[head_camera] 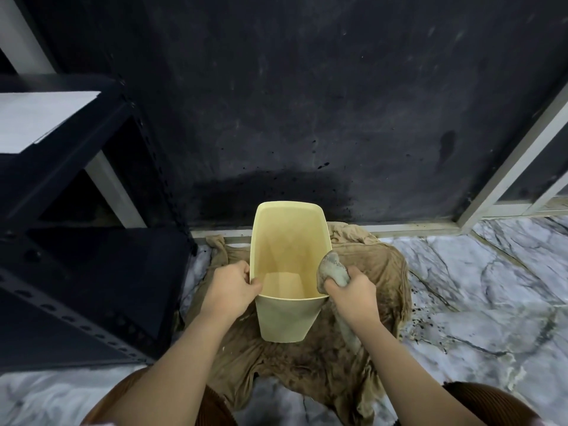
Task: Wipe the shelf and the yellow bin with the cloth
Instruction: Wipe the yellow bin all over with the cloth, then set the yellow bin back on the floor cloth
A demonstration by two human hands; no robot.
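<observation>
I see a dark, near-black wall [307, 103] filling most of the view, scuffed with pale streaks and spotted with black flecks low down. A darker stained patch [276, 192] sits just above its base. A pale metal frame [510, 167] slants up the right side, with a matching sill along the wall's foot. The floor [476, 287] is white marble-look tile with grey veining, speckled with black dirt on the right. A crumpled, soiled tan sheet [307, 364] is spread on it. On the left I note a white post [18, 32]. The light looks dim and even.
</observation>
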